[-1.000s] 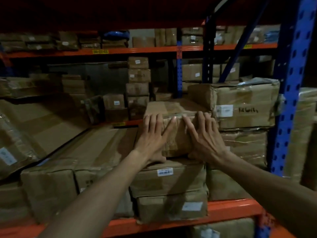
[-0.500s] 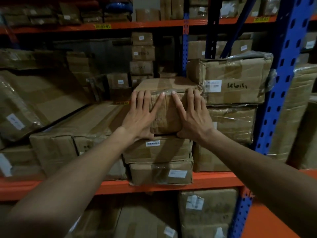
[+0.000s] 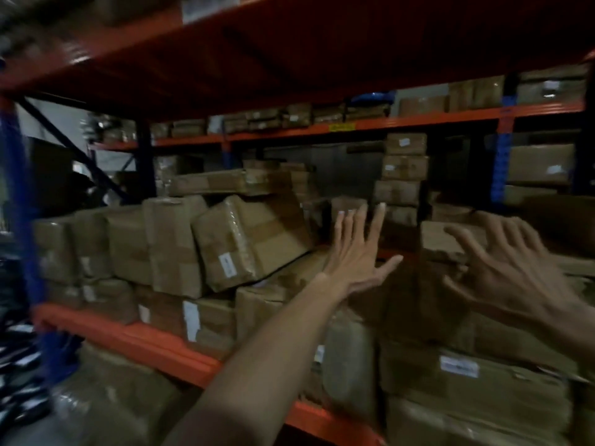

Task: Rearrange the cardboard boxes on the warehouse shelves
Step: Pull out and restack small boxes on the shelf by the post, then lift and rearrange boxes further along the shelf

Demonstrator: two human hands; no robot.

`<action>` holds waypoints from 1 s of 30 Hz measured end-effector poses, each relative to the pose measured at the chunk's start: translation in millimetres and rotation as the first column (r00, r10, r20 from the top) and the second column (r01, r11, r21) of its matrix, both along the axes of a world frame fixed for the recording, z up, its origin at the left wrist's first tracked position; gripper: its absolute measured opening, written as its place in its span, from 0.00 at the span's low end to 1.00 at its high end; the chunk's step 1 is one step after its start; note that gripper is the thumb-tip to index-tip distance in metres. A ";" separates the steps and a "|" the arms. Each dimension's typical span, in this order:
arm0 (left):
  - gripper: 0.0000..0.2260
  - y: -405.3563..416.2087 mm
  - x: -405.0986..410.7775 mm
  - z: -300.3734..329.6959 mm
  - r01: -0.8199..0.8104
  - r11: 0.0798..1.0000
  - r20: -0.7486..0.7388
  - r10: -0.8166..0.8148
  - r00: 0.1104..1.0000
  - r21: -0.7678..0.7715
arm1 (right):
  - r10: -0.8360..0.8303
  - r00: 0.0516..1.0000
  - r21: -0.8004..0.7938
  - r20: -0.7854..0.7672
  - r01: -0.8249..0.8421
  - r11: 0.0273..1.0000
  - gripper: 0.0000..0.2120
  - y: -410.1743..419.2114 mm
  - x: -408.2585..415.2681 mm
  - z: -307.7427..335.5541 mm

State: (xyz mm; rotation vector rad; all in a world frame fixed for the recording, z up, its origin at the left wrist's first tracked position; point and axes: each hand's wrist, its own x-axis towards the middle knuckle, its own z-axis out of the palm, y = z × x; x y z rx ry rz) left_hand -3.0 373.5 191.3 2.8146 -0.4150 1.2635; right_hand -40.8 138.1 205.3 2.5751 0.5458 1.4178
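My left hand (image 3: 357, 252) is raised with fingers spread, holding nothing, in front of the middle shelf. My right hand (image 3: 512, 268) is blurred, fingers apart, just in front of a small brown cardboard box (image 3: 441, 243) that sits on top of a stack at the right; I cannot tell if it touches the box. A tilted taped box with a white label (image 3: 251, 243) leans against upright boxes (image 3: 174, 246) to the left of my left hand. Larger flat boxes (image 3: 467, 375) lie beneath my hands.
An orange shelf beam (image 3: 145, 342) runs along the front edge. A blue upright post (image 3: 19, 204) stands at the left. An orange shelf (image 3: 289, 59) hangs close overhead. A column of small boxes (image 3: 402, 175) stands farther back. Dark items lie on the floor at the lower left.
Both hands have come off the front of the small box and spread open. The view has swung to the left and up, showing more boxes on the left.
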 end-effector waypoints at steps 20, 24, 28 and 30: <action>0.26 292.7 94.6 107.5 -0.214 0.791 -0.074 0.210 0.975 -0.574 | 0.504 0.729 0.669 -0.463 -0.085 0.739 0.31 368.3 186.9 77.9; 0.24 333.5 74.0 109.3 -0.010 0.774 -0.007 0.007 1.000 -0.633 | 0.697 0.605 0.853 -0.386 -0.053 0.519 0.41 385.9 207.3 87.4; 0.14 371.0 35.0 115.4 0.136 0.715 0.016 -0.171 0.985 -0.686 | 0.911 0.361 0.946 -0.199 -0.172 0.275 0.47 385.1 203.8 95.7; 0.11 371.4 17.9 116.1 0.192 0.690 0.026 -0.244 0.969 -0.698 | 0.941 0.318 0.955 -0.119 -0.222 0.196 0.42 375.3 197.3 98.4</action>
